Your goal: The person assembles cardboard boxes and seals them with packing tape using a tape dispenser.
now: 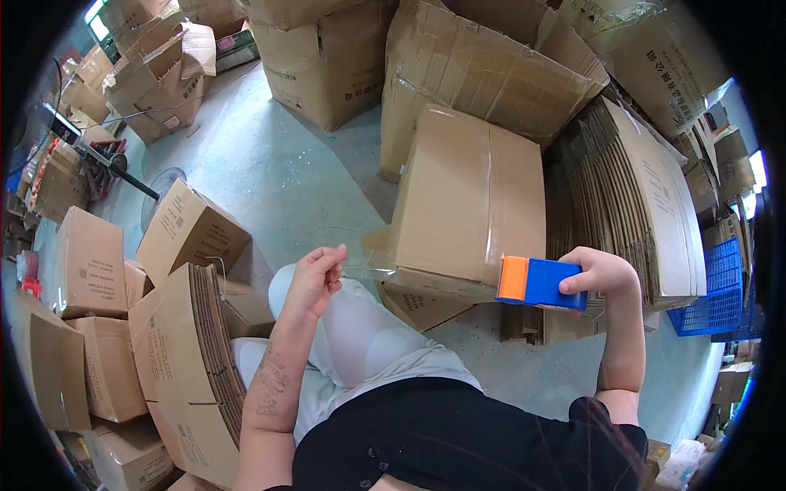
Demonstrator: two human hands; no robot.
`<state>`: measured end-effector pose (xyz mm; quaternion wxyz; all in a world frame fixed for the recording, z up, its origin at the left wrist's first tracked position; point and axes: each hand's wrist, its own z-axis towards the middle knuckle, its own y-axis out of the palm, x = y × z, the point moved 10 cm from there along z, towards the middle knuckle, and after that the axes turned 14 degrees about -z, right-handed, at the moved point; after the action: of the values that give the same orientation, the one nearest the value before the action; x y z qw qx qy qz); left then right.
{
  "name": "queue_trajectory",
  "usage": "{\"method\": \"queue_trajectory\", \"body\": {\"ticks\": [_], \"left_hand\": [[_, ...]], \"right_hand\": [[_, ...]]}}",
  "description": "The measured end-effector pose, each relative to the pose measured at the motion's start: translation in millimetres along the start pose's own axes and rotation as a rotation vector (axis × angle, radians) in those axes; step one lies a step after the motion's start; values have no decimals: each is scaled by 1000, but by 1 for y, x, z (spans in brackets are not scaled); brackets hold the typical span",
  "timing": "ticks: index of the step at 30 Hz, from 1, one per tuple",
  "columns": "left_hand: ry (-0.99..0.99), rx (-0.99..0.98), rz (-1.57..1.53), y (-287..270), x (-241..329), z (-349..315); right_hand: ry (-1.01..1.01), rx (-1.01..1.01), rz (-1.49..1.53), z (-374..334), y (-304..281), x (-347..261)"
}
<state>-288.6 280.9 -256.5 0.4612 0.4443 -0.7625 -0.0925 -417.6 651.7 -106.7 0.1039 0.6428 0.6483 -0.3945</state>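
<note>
A closed brown cardboard box (467,192) stands in front of me, with a strip of clear tape along the seam of its top. My right hand (602,272) grips a blue and orange tape dispenser (540,282) at the box's near right corner. Left of the box, my left hand (319,278) is raised with its fingers curled and the thumb and forefinger pinched together. Whatever sits in that pinch is too small to make out. A see-through piece of clear tape (375,260) shows at the box's near left corner, close to the left hand.
Flattened cartons (630,196) are stacked on the right, beside a blue plastic crate (711,286). More flat cartons (184,352) lean at my left knee, near several closed boxes. Large open cartons (483,61) stand behind the box. A fan (164,196) stands on the floor at left.
</note>
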Motion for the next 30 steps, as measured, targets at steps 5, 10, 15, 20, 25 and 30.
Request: {"method": "queue_trajectory", "body": {"ticks": [5,10,15,20,25,30], "left_hand": [[-98,-24,72,1,-36,11],[-210,-61,134,18,-74,15],[-299,-107,82,30,-97,10],[-343,-75,113,29,-101,4],[-354,-89,179,30,-105,2],[-365,-139,239,32,-108,6]], "right_hand": [[33,8,-79,3,-2,3],[60,20,-67,0,-5,9],[-37,80,-37,4,-9,19],[-29,104,0,5,-11,20],[59,55,-10,2,-6,13],[69,54,-42,2,-7,14]]}}
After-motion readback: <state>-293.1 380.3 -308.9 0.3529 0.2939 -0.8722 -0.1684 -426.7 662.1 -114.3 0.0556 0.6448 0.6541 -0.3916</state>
